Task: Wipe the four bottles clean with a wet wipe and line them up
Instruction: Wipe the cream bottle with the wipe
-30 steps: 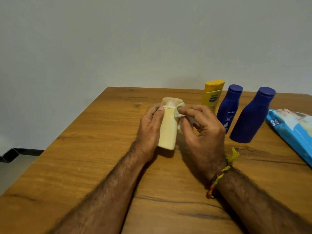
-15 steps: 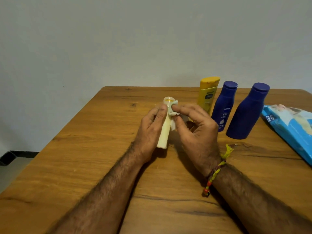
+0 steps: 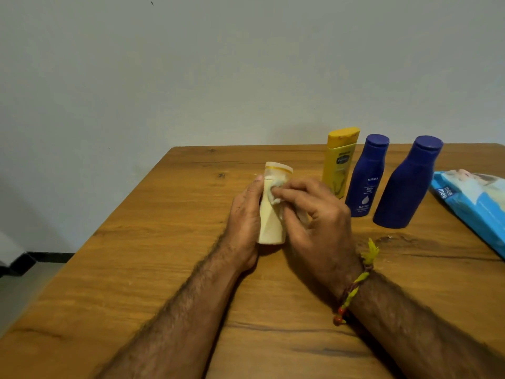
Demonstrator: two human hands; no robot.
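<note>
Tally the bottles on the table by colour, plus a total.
Cream: 1, the cream bottle, held by the left hand while the right hand presses a wet wipe to it.
Yellow: 1, the yellow bottle.
Dark blue: 2, the labelled blue bottle and the plain blue bottle.
Total: 4

- Wooden table (image 3: 164, 269), grain visible.
- Cream bottle (image 3: 272, 225), upright, mid-table.
- Yellow bottle (image 3: 340, 162), two blue bottles (image 3: 366, 181) (image 3: 407, 187) (far edge).
- Blue wipes pack (image 3: 475, 203), right edge.
</note>
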